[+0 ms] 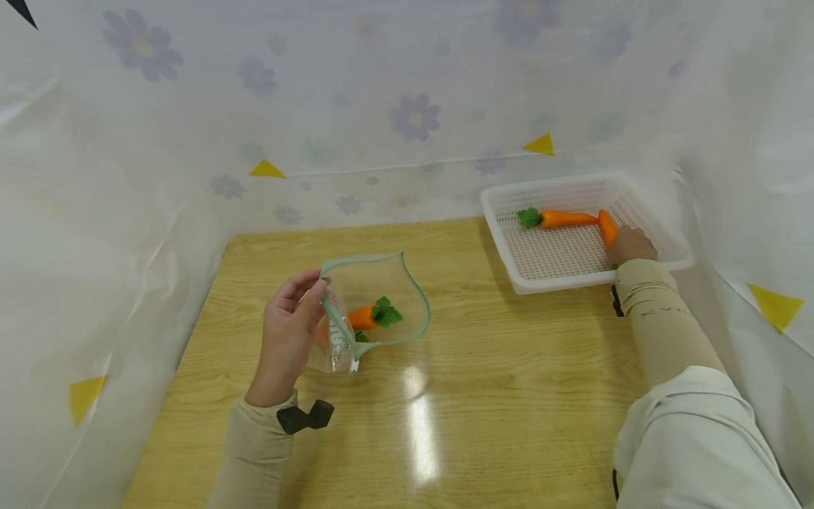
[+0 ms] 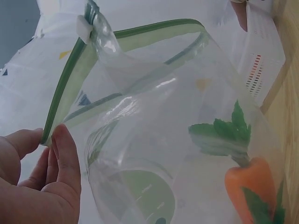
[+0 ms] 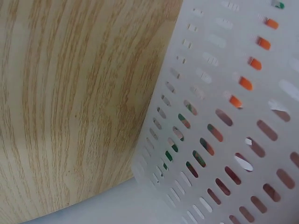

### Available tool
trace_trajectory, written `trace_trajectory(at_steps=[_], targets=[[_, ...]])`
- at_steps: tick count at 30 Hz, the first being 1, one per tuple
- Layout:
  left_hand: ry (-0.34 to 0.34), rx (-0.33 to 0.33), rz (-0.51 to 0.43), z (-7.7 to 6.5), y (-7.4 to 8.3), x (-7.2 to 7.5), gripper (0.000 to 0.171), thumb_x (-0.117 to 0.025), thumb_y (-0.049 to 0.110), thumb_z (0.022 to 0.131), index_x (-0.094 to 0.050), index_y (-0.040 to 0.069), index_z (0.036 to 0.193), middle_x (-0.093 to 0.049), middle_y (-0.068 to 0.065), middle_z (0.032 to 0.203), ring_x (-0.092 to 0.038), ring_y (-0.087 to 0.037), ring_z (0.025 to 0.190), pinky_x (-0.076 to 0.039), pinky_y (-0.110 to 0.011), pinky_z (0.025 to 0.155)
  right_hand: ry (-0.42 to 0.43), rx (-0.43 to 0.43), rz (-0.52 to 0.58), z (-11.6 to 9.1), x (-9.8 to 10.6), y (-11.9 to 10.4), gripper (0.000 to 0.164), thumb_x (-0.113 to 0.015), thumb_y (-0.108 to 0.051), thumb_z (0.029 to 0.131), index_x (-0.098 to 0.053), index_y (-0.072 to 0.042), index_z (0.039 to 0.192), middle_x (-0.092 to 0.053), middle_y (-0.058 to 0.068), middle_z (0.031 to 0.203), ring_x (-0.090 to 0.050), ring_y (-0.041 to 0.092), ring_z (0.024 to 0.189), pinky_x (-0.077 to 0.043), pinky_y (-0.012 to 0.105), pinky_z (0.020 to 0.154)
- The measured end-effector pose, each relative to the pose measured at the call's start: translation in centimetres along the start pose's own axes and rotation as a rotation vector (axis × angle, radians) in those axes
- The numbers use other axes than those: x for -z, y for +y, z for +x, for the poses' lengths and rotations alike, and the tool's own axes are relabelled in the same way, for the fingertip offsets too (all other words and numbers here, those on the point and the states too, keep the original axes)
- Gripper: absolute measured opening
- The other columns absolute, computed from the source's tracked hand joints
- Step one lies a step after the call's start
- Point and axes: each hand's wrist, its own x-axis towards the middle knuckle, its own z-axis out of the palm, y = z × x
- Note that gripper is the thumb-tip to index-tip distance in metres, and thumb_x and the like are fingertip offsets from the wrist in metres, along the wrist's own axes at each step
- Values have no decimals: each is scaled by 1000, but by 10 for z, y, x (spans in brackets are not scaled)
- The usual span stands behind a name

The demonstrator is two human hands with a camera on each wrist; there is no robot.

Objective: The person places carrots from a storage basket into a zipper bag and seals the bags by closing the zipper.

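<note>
My left hand pinches the rim of a clear zip bag with a green edge, its mouth spread wide. Inside the bag lie carrots with green leafy tops, orange bodies partly behind printed plastic. A white slider sits on the zip. At the right, my right hand reaches into a white basket and grips one carrot near its leafy end; the fingertips are hidden. Another carrot lies in the basket, leaves to the left. In the right wrist view the slotted basket wall covers most of that hand.
The wooden table spreads between the bag and the basket. White sheeting with printed flowers encloses the back and sides, with yellow triangles stuck on it. The basket stands at the table's back right, close to the right sheet.
</note>
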Motion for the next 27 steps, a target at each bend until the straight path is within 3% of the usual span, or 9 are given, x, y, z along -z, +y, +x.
trace_trajectory(at_steps=[11,16,18,21,24,27], targets=[[-14,-11,-18,-1,-3,2,26,-59,8,92,-57,-1,116,-58,-8,107,-60,-14,90,-53,-25,79,2,9,-4,4,-3,3,33,-49,-16,91,-44,17,92,-47,23,69,-48,32,58,-41,39,47],[-11,-6,-25,0,-4,2,26,-59,8,92,-57,0,116,-58,-8,107,-60,-14,90,-53,-24,78,18,23,-6,6,-5,9,29,-49,-15,90,-46,12,82,-46,20,65,-47,31,56,-40,37,45],[-6,-5,-27,0,-4,2,26,-59,8,92,-57,0,116,-58,-8,107,-61,-14,89,-53,-24,77,61,28,-4,4,-4,9,33,-49,-19,91,-47,12,80,-47,22,65,-48,33,56,-41,38,44],[1,-9,-31,0,-3,2,25,-59,7,92,-57,-1,116,-58,-9,107,-61,-14,89,-53,-24,77,160,17,14,2,-4,4,56,-41,-39,96,-48,13,78,-48,28,69,-51,41,58,-42,43,43],[-2,-16,-36,1,-3,2,26,-59,7,92,-57,-1,116,-58,-10,108,-61,-14,88,-53,-24,78,279,15,22,0,-4,-2,76,-31,-56,94,-49,16,80,-47,35,76,-48,50,68,-43,51,53],[-9,-19,-39,2,-3,2,26,-59,7,92,-56,-2,116,-58,-11,108,-61,-15,88,-53,-24,78,362,23,44,-3,-3,-6,69,-40,-49,95,-49,19,91,-45,36,85,-43,51,80,-39,56,68]])
